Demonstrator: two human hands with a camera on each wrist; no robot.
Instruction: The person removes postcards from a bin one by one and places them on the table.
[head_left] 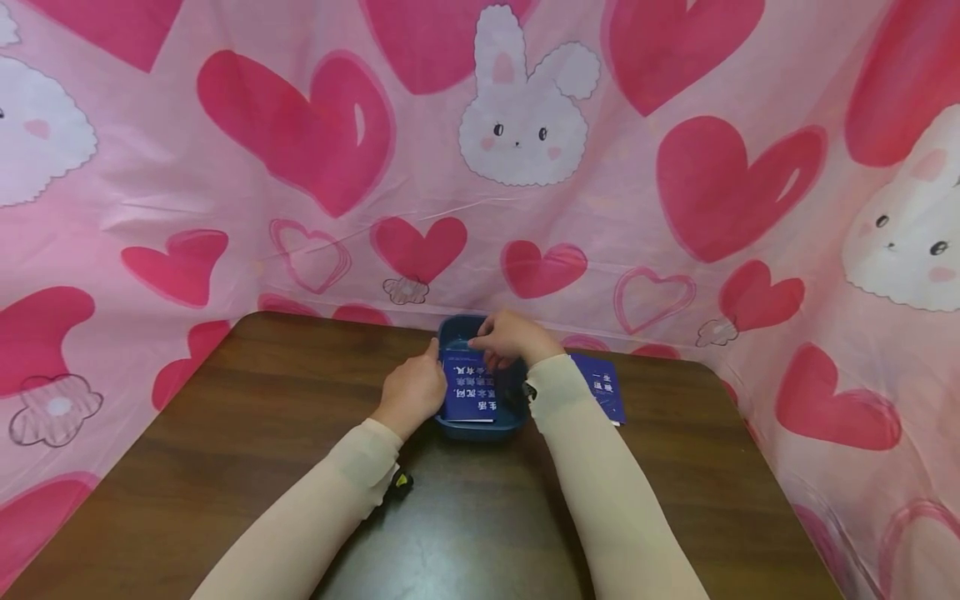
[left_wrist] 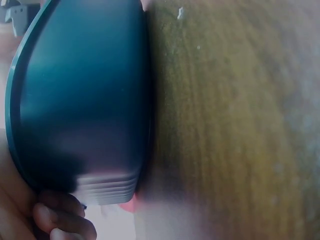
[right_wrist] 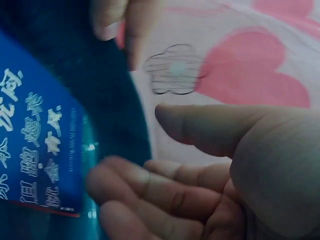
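1. Container: I count one blue bin (head_left: 480,433), standing on the brown desk (head_left: 247,417) between the two grips. Its left wall lies at the left grip (head_left: 415,387); its far end lies under the right grip (head_left: 517,337).
2. Contents: one blue book (head_left: 467,387) with white lettering lies inside, just right of the left grip and on the near side of the right grip. Pale page edges show at its near end.
3. Left grip: I find it pinching the bin's wall at the rim, thumb over the inner side, fingers curled outside.
4. Right grip: spread, thumb apart from half-bent fingers, nothing between them. I cannot tell whether its fingertips touch the bin.
5. Second item: one blue booklet (head_left: 603,379) lies on the desk, right of the right grip and outside the bin, partly covered by the right sleeve (head_left: 607,483).
6. Obscured: the right grip hides the book's far right corner in the head view. Anything beneath the book is concealed from me. My left wrist view shows only the bin's outside; my right wrist view cuts the book off and blurs the bin's floor.
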